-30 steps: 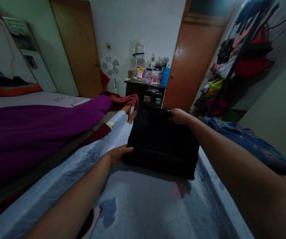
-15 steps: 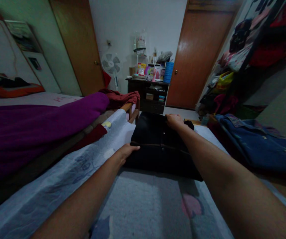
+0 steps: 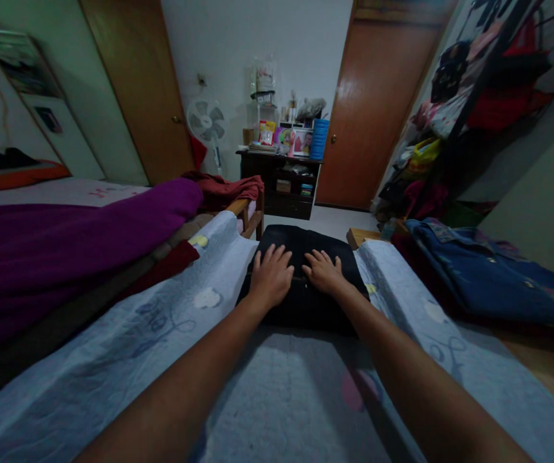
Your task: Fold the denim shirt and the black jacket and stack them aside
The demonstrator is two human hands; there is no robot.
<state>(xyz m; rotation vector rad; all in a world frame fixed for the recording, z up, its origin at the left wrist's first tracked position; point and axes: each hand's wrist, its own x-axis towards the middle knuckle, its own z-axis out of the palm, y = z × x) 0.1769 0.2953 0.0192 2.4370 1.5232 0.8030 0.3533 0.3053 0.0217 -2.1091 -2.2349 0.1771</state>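
Observation:
A black garment (image 3: pixel 300 315), folded into a compact block, lies on the light blue patterned sheet (image 3: pixel 277 392). My left hand (image 3: pixel 273 275) rests palm down on its left half, fingers spread. On the right half, my right hand (image 3: pixel 323 271) lies flat too, its fingers apart. Both hands touch the top of the cloth without gripping it. The garment's exact kind is hard to make out in the dark fabric. Small buttons or studs near its middle are mostly hidden by the hands.
Folded blue denim clothing (image 3: pixel 479 276) is stacked at the right. A purple blanket (image 3: pixel 88 251) covers the bed on the left. Beyond stand a white fan (image 3: pixel 208 122), a dark cabinet (image 3: pixel 277 193) and a wooden door (image 3: pixel 361 116).
Both hands have let go of the garment's edges and moved onto its top, opening flat. The garment now looks narrower and more compact, its right part no longer sticking out.

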